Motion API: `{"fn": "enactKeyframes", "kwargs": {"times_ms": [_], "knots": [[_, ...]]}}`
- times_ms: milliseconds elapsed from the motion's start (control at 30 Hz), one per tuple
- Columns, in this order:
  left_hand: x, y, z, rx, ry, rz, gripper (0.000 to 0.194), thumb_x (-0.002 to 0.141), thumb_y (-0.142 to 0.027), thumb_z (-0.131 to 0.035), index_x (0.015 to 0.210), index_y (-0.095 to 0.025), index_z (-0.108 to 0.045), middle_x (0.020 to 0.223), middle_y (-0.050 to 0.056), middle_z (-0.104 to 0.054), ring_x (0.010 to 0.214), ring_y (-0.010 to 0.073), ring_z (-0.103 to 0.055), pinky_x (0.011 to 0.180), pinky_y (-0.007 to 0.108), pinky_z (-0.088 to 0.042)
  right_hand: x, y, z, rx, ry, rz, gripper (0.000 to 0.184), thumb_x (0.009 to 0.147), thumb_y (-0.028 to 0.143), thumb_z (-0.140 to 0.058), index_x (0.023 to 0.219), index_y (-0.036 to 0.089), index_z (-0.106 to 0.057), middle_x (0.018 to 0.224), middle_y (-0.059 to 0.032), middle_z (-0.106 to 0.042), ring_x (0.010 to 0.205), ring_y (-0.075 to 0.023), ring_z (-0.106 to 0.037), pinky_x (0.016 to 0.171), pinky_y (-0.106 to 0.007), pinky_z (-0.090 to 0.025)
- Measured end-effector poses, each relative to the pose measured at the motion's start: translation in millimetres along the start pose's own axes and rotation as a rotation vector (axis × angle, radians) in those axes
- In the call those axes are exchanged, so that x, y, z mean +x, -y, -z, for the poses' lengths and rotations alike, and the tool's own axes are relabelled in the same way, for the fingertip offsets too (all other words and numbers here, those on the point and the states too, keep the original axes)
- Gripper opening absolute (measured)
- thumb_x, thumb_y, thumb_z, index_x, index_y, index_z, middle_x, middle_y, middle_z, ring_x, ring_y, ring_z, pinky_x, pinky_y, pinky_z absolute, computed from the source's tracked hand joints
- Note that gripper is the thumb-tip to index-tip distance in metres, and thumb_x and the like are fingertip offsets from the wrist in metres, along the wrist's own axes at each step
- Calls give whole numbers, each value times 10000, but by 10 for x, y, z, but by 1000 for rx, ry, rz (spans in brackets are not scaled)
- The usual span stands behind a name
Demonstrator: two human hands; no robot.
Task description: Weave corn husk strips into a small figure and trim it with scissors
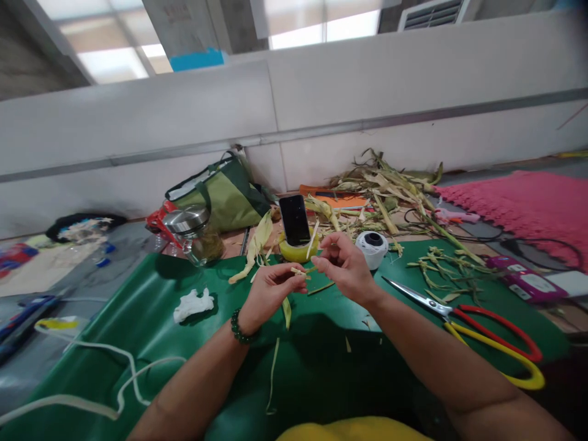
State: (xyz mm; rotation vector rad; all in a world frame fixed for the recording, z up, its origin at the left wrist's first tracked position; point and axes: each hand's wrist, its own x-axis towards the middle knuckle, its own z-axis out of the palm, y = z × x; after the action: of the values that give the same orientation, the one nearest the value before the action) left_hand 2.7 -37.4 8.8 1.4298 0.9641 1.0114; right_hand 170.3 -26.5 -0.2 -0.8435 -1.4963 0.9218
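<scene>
The black phone (294, 220) stands propped in a yellow ring-shaped holder (298, 250) on the green mat (169, 343). In front of the phone, slightly to its left, the left hand (274, 291) clamps a small knotted piece of pale husk (301, 274) between thumb and forefinger. The right hand (345, 266) is in front of the phone and to its right, its fingers curled, thumb and forefinger close to the thin end of the husk; whether they grip it, I cannot tell. Just right of the phone sits a white spool (372, 248); farther right lie open scissors (443, 308) with one red and one yellow handle, and a pile of small knotted husk pieces (448, 272). Left of the phone are a long dry husk (258, 245), a glass jar (195, 236) and a crumpled white tissue (195, 305). Dried stalks (390, 184) heap up behind it, to the right.
</scene>
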Motion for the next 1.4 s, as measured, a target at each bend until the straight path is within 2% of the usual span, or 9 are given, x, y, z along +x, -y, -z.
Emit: {"fn": "enactKeyframes", "kwargs": {"times_ms": [133,267,467,600,700,833,1000,1267,1400], "knots": [[7,-23,20,29,55,30,349,693,-453,-715,824,-133,-668,640,19,-669,592,152,-647,602,263,-540,5,-16,-7,-35,11,27,201,794,307,-600,889,216,-448,569,77,-474,463,-79,-420,467,-219,-339],[4,-37,15,92,100,26,378,691,-505,-698,689,-132,-633,582,-1,-616,521,124,-605,544,234,-504,-47,3,-55,-74,13,80,161,796,272,-593,881,215,-468,589,66,-484,519,-92,-460,501,-219,-351],[0,-78,80,149,111,46,378,713,-502,-683,685,-129,-627,613,8,-622,521,130,-627,517,215,-465,-6,10,-1,31,-39,-38,268,752,366,-651,830,216,-443,564,72,-519,457,-77,-464,450,-196,-360],[19,-85,113,94,48,49,444,752,-564,-615,771,-123,-663,547,15,-623,567,151,-639,569,240,-498,39,-6,65,-62,258,-197,393,822,543,-527,706,169,-554,522,24,-541,408,-76,-460,396,-196,-369],[25,-67,91,79,42,33,461,741,-571,-619,769,-117,-685,604,35,-658,585,146,-630,575,245,-511,14,8,25,-133,427,-246,446,830,529,-523,616,146,-602,514,1,-547,425,-77,-464,396,-192,-367],[17,-59,54,66,4,26,382,660,-485,-726,788,-127,-697,679,33,-688,583,138,-622,573,242,-514,-42,35,-64,-159,383,-125,350,828,381,-549,582,139,-609,547,-5,-564,457,-74,-456,422,-191,-340],[17,-81,101,106,54,36,346,691,-469,-708,673,-126,-666,540,-3,-612,488,95,-560,515,200,-444,-70,72,-55,-277,345,96,316,824,271,-544,533,147,-545,495,33,-459,482,-70,-390,471,-204,-301],[55,-72,166,-58,174,237,459,652,-577,-698,755,-155,-549,562,-42,-541,537,106,-595,531,209,-486,-46,-28,-37,-261,392,-12,315,862,337,-528,608,156,-567,530,12,-555,468,-81,-469,473,-199,-347],[48,-86,159,24,235,193,402,644,-490,-736,750,-157,-537,598,-51,-531,523,81,-548,542,218,-496,-57,-30,-36,-337,432,73,329,858,317,-520,568,162,-531,514,24,-505,471,-77,-421,478,-206,-317]]}}
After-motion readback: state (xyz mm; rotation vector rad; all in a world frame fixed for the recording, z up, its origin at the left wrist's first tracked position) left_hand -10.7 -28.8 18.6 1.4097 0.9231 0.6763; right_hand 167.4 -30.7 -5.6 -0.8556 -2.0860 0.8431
